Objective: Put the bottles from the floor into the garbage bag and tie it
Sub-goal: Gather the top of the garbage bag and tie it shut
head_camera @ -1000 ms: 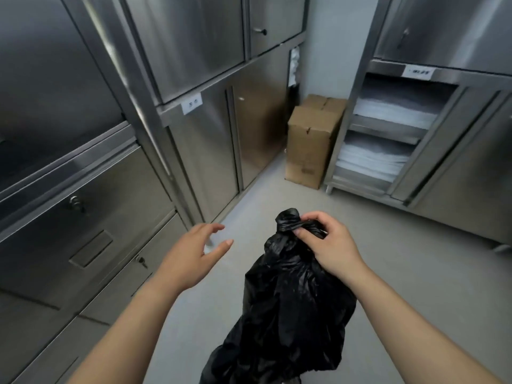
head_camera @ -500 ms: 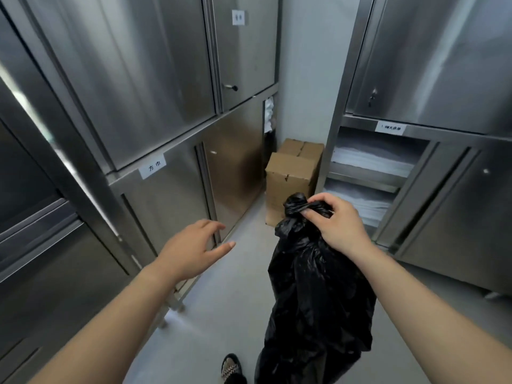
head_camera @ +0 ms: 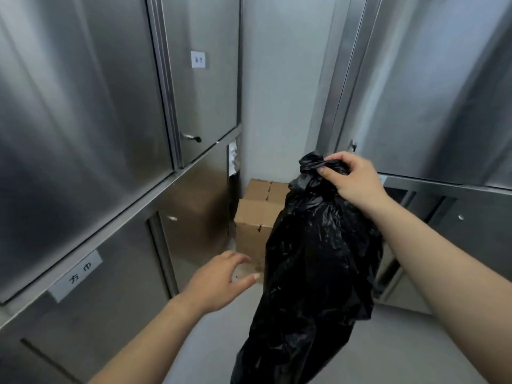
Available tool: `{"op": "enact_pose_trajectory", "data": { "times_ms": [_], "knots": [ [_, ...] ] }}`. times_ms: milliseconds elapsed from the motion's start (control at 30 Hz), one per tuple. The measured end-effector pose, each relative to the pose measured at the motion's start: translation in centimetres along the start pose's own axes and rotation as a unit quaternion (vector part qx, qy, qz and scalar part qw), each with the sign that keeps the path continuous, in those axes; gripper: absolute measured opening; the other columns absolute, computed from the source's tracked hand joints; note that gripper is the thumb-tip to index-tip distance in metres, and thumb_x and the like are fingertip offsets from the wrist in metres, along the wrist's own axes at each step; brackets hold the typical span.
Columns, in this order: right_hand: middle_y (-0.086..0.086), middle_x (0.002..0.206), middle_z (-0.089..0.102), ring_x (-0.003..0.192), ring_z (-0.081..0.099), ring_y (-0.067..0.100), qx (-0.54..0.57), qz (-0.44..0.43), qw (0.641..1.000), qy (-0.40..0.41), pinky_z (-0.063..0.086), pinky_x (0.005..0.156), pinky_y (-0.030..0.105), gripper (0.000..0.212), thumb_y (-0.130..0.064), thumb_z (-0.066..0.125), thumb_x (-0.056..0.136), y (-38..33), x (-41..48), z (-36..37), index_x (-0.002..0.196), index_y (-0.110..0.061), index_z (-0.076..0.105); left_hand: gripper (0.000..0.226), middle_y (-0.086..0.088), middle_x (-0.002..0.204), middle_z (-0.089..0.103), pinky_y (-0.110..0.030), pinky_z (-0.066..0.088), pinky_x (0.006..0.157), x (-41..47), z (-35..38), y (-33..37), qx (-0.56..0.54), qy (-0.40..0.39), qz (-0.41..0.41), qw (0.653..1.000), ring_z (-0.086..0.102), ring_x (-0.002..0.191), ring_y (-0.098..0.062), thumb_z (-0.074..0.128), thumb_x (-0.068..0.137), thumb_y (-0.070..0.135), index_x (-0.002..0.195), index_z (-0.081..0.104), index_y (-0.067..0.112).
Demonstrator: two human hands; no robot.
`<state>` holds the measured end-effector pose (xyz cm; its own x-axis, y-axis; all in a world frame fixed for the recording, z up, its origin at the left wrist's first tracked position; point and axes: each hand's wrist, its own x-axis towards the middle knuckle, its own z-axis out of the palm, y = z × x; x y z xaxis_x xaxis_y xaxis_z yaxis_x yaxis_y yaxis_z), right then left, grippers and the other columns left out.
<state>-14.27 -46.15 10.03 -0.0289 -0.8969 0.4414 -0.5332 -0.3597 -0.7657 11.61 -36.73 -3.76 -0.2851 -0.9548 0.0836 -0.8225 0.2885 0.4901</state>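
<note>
Right hand (head_camera: 353, 180) grips garbage bag (head_camera: 315, 261) (seemingly knotted); steel cabinets (head_camera: 83, 106), grey floor (head_camera: 401, 345).

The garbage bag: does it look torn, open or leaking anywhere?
Nothing stands out. The garbage bag hangs bunched shut at its neck in the right hand; no tear or spill shows. The left hand is empty.

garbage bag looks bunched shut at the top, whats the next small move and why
Probably bring the free left hand up to the neck of the garbage bag: the right hand alone pinches the gathered top, and a finished knot isn't clearly visible.
</note>
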Motion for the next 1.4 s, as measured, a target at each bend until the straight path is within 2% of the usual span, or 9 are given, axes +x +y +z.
{"op": "enact_pose_trajectory", "data": {
  "times_ms": [133,267,433,500,633,767,1033,1267,1400],
  "knots": [
    [-0.016,0.075,0.064,0.058,0.054,-0.013,0.007,-0.008,1.0,0.018,0.042,0.06,0.004,0.013,-0.027,0.072,0.078,-0.2,5.4,1.7,0.074,-0.033,0.061,0.054,0.016,0.127,0.048,-0.023,0.044,0.09,4.2,1.8,-1.5,-0.068,0.013,-0.002,0.998,0.049,0.111,0.0,0.044,0.084,0.063,0.128,0.046,0.031],
    [-0.014,0.075,0.064,0.063,0.056,-0.008,0.015,-0.018,0.999,0.044,0.043,0.061,0.006,0.009,-0.029,0.071,0.078,0.5,10.6,3.5,0.078,-0.03,0.062,0.051,0.015,0.124,0.053,-0.016,0.041,0.09,8.8,2.6,-3.4,-0.106,0.076,-0.023,0.991,0.051,0.113,-0.003,0.055,0.085,0.052,0.13,0.046,0.031],
    [-0.008,0.078,0.064,0.072,0.058,0.007,0.017,-0.033,0.998,0.052,0.045,0.067,0.015,0.01,-0.028,0.071,0.079,2.6,17.8,5.3,0.084,-0.023,0.064,0.006,0.019,0.066,0.065,-0.017,0.046,0.06,14.9,0.7,-6.0,-0.189,0.153,-0.06,0.968,0.06,0.064,0.002,0.073,0.077,0.032,0.08,0.069,0.035],
    [-0.009,0.077,0.064,0.072,0.057,0.006,0.016,-0.029,0.998,0.06,0.043,0.064,0.011,0.01,-0.028,0.071,0.079,4.3,20.7,5.5,0.085,-0.022,0.064,0.017,0.019,0.053,0.06,-0.009,0.038,0.053,17.8,-0.8,-7.4,-0.272,0.151,-0.082,0.947,0.053,0.052,0.003,0.08,0.07,0.023,0.064,0.069,0.034],
    [-0.008,0.081,0.066,0.073,0.06,0.004,0.031,-0.008,0.998,0.053,0.045,0.069,0.017,0.008,-0.028,0.07,0.08,7.9,25.5,5.9,0.085,-0.024,0.065,0.014,0.006,0.06,0.07,-0.009,0.045,0.052,23.7,-3.8,-9.3,-0.447,0.155,-0.165,0.866,0.061,0.054,0.0,0.076,0.072,0.009,0.066,0.076,0.022],
    [-0.018,0.074,0.065,0.061,0.055,-0.015,0.044,-0.021,0.998,0.029,0.038,0.056,0.001,0.011,-0.031,0.071,0.078,10.2,29.4,7.0,0.073,-0.034,0.062,0.004,0.0,0.071,0.075,-0.015,0.051,0.057,29.8,-5.6,-9.7,-0.5,0.227,-0.209,0.809,0.068,0.064,-0.008,0.075,0.075,0.017,0.075,0.077,0.02],
    [-0.025,0.068,0.064,0.064,0.057,-0.015,0.086,-0.076,0.992,0.055,0.039,0.058,0.001,0.016,-0.029,0.072,0.077,10.2,36.9,7.2,0.071,-0.039,0.062,0.005,0.0,0.069,0.074,-0.02,0.055,0.057,43.0,-13.7,-5.1,-0.578,0.3,-0.145,0.745,0.069,0.062,-0.011,0.073,0.077,0.015,0.072,0.074,0.015],
    [-0.02,0.072,0.064,0.064,0.056,-0.013,0.095,-0.118,0.981,0.118,0.037,0.057,0.002,0.014,-0.029,0.071,0.078,8.2,44.6,6.8,0.073,-0.037,0.061,0.004,-0.001,0.063,0.072,-0.022,0.053,0.05,54.0,-21.9,-1.5,-0.579,0.267,-0.066,0.768,0.067,0.054,-0.013,0.076,0.075,0.018,0.076,0.072,0.015],
    [-0.018,0.072,0.066,0.067,0.058,-0.007,0.099,-0.129,0.977,0.136,0.041,0.058,0.006,0.01,-0.031,0.071,0.078,8.0,48.9,8.5,0.075,-0.035,0.062,0.009,0.004,0.065,0.071,-0.021,0.054,0.058,60.0,-24.3,-1.5,-0.493,0.292,0.005,0.82,0.065,0.058,-0.008,0.078,0.073,0.024,0.066,0.074,0.022]
  ]
}}
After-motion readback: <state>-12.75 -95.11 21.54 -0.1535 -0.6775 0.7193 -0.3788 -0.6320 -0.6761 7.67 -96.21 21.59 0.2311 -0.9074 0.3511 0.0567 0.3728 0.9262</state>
